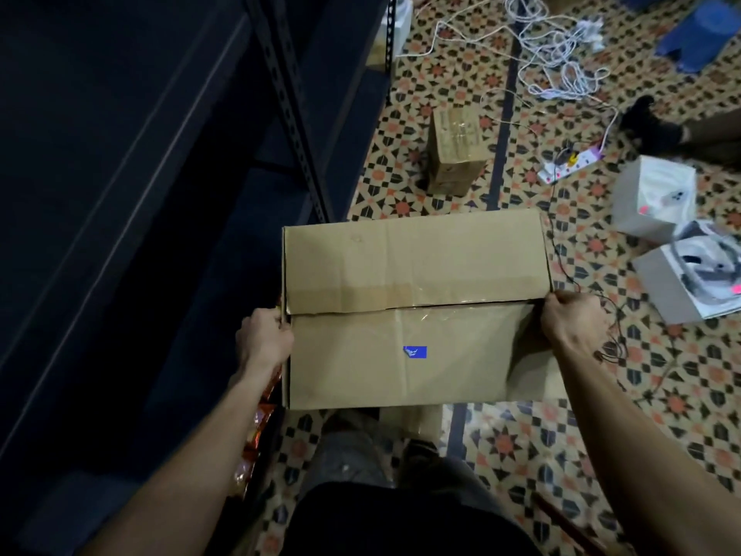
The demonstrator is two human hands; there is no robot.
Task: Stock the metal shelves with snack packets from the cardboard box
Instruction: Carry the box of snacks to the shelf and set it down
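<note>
The box (pixel 413 311) is in the middle, over the floor (pixel 541 435), with its flaps closed. The left hand (pixel 264 339) holds its left edge, with fingers (pixel 274 315) curled round it. The right hand (pixel 573 319) holds the right edge the same way. The dark shelves (pixel 120 194) stand on the left. Orange packets (pixel 260 427) show near, under the left arm. A small box (pixel 455 150) stands far off, and white wires (pixel 561 54) lie farther still.
</note>
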